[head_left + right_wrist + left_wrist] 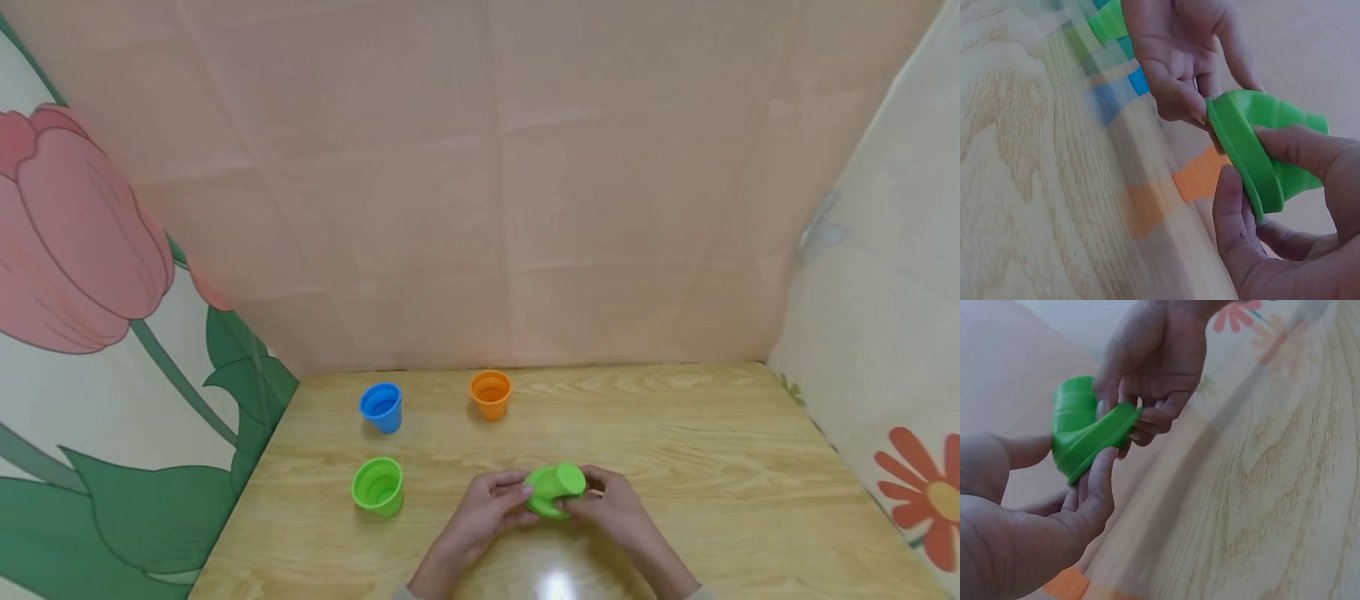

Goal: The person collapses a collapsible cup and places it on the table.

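Note:
Just above the table's front part, both hands hold a bright green collapsible cup (544, 490). Its rim side is wide and its narrower base end tilts up and to the right in the head view. My left hand (483, 510) pinches the rim side from the left, thumb on the wall and fingers beneath. From the right, my right hand (615, 507) pinches it, and the right wrist view shows the thumb pressing into the stepped wall of the cup (1246, 147). In the left wrist view the wall of the cup (1075, 412) looks bent and partly folded. The inside is hidden.
A second green cup (378, 487) stands upright to the left of my hands. Farther back stand a blue cup (386, 417) and an orange cup (492, 404), both upright. The wooden table (712, 450) meets a plain backdrop behind and flower-printed sheets at the sides.

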A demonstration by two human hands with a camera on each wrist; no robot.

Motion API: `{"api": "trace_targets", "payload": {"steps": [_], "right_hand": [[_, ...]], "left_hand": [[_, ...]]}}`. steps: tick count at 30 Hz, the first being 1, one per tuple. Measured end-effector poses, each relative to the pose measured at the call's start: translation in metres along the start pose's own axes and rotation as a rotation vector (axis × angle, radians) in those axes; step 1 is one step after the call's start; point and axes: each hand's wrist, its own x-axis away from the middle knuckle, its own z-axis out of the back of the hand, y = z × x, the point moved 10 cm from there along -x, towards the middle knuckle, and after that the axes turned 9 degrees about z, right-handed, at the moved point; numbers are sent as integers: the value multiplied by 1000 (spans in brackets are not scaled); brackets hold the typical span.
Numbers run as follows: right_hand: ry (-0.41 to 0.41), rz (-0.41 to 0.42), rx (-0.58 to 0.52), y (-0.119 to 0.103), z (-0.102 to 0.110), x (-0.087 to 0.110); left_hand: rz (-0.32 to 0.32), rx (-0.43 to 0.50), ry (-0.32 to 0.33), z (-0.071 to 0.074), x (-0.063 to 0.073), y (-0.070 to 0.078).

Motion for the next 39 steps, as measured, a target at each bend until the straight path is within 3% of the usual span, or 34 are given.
{"api": "trace_targets", "payload": {"steps": [3,9,14,20,26,29,33,39], "right_hand": [[-8,4,9,-1,-2,-1],[-21,3,96,-3,-7,-1],[-42,5,113,1,-11,-1],[-57,15,132,-1,-13,-1],[-8,0,153,-5,-12,-1],[20,13,178,-8,-10,-1],[41,42,209,-12,-7,0],[2,41,151,-10,-8,2]], "left_hand": [[-28,-27,66,2,-2,2],[-97,-166,246,7,-4,2],[-125,-277,303,7,1,6],[-145,-312,331,8,1,10],[-163,-326,350,7,1,13],[-143,-311,351,7,2,13],[-105,-254,318,7,3,11],[-55,-148,245,8,0,7]]}}
